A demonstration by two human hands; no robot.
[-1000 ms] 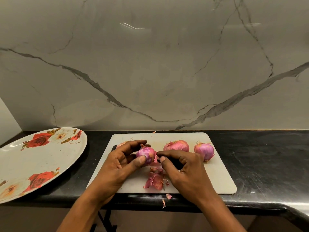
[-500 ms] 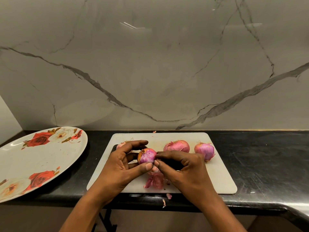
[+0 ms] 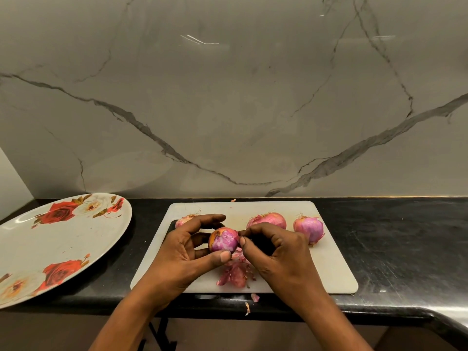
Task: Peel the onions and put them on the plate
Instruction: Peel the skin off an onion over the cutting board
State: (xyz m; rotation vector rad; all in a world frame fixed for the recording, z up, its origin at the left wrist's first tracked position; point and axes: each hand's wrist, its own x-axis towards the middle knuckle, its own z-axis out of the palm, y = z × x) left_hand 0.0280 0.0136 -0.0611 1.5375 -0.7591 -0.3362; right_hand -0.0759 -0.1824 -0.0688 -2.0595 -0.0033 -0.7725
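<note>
My left hand [image 3: 187, 252] grips a small red onion [image 3: 224, 240] between thumb and fingers, just above the white cutting board [image 3: 329, 264]. Its skin is partly off, with an orange patch at the upper left. My right hand [image 3: 276, 252] pinches at the onion's right edge with thumb and forefinger. Two unpeeled onions sit on the board behind my right hand, one [image 3: 268, 220] half hidden, one [image 3: 309, 228] further right. Another onion [image 3: 183, 221] peeks out behind my left hand. The floral plate [image 3: 58, 244] lies at the left with no onion on it.
Loose purple peels [image 3: 234, 273] are piled on the board under my hands. Two small scraps [image 3: 250, 302] lie on the black counter [image 3: 395, 236] near its front edge. A marble wall rises behind the counter.
My left hand has turned the onion, bringing an orange patch into view. My right thumb and forefinger have moved in to its right edge. The other onions and plate are as before.
</note>
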